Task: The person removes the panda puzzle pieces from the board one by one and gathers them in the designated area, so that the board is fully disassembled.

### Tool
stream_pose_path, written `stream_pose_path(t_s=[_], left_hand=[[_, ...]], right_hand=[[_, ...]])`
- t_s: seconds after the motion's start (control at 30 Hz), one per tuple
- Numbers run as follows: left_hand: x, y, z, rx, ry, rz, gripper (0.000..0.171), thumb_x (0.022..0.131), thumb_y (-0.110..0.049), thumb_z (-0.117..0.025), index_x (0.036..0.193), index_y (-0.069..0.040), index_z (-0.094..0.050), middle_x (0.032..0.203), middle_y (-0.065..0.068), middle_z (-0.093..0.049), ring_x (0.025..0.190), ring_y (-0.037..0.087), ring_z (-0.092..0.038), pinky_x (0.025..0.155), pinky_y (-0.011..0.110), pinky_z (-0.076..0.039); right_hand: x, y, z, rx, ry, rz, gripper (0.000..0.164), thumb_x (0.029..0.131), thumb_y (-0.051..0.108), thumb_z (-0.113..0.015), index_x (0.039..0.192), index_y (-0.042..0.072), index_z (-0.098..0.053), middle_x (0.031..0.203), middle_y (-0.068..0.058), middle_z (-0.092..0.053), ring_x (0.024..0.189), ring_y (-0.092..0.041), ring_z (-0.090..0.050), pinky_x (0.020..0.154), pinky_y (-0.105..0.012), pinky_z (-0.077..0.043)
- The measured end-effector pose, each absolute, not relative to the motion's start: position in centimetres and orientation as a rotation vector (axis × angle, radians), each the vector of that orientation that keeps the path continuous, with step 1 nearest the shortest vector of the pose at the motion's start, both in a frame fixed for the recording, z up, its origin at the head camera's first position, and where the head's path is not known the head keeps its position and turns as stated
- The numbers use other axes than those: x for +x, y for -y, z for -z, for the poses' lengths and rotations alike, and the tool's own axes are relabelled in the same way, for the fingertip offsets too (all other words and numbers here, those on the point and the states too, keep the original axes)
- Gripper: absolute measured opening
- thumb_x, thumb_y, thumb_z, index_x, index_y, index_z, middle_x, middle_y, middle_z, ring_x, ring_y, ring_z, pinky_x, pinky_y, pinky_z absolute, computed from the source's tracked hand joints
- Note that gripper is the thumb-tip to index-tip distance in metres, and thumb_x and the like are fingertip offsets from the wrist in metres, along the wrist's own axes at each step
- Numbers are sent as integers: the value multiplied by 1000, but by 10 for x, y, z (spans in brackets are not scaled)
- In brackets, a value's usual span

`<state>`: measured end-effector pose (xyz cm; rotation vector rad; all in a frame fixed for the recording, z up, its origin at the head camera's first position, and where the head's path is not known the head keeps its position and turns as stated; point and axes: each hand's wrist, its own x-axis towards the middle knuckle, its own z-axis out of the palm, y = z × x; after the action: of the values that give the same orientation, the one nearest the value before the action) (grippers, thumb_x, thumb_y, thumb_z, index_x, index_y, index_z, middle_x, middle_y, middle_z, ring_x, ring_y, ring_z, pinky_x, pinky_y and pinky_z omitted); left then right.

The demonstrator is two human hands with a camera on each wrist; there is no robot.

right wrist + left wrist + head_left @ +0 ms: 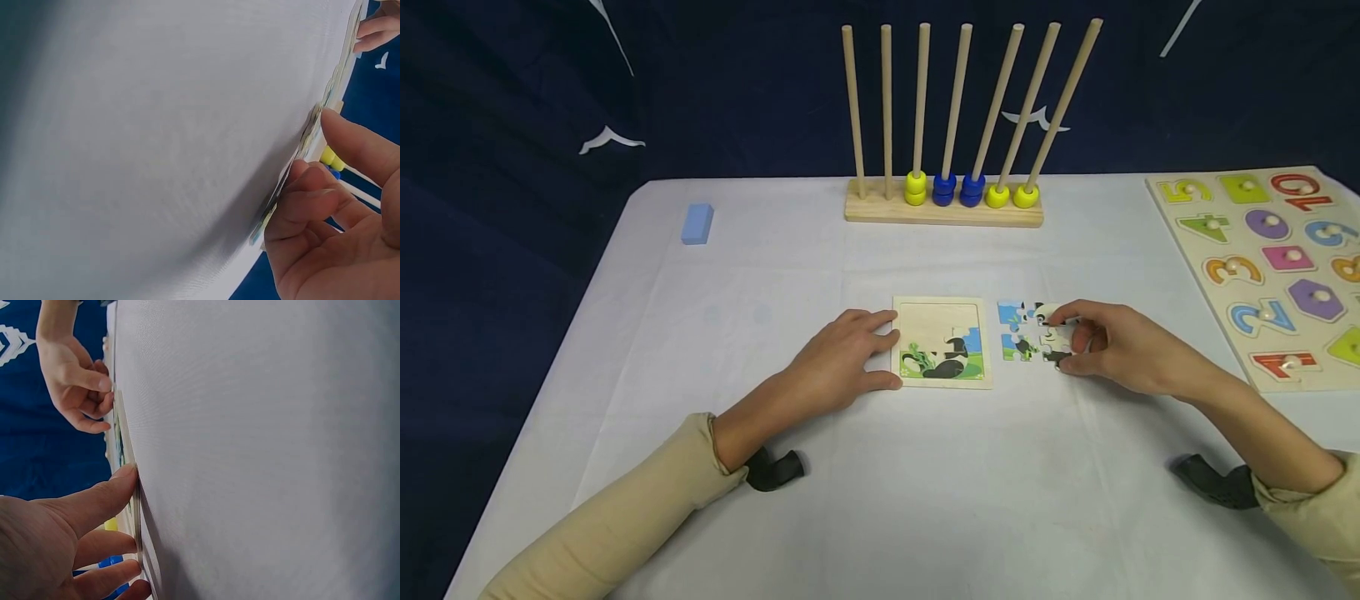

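A square wooden puzzle board (936,312) lies flat on the white table, its lower part filled with panda, bamboo and grass pieces and its upper part bare wood. My left hand (850,358) rests at the board's left side. Its fingers and thumb (115,490) touch the edge. Just right of the board lie several loose jigsaw pieces (1011,321) with blue, green and panda markings. Over their right side is my right hand (1120,346), its thumb and fingers spread apart at the pieces' edges. These fingers partly hide the right-hand pieces.
Behind the board stands a wooden peg rack (943,214) with yellow and blue rings. A number-and-shape knob puzzle (1262,283) lies at the right. At the back left sits a small blue block (697,223). A dark cloth (737,83) hangs behind the table.
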<state>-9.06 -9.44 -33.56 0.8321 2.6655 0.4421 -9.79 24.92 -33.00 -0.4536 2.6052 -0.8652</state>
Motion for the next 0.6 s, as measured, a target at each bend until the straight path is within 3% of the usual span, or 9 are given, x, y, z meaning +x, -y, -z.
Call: stream_pose_path(t_s=[0.6], left_hand=[[-91, 95, 335, 828, -2659, -438, 63, 90, -35, -74, 140, -2, -54, 154, 12, -37, 137, 33, -37, 112, 41, -31]], right_hand=[[-93, -222, 319, -505, -2590, 974, 38, 81, 6, -80, 117, 3, -65, 95, -6, -58, 80, -21, -50, 65, -25, -41]])
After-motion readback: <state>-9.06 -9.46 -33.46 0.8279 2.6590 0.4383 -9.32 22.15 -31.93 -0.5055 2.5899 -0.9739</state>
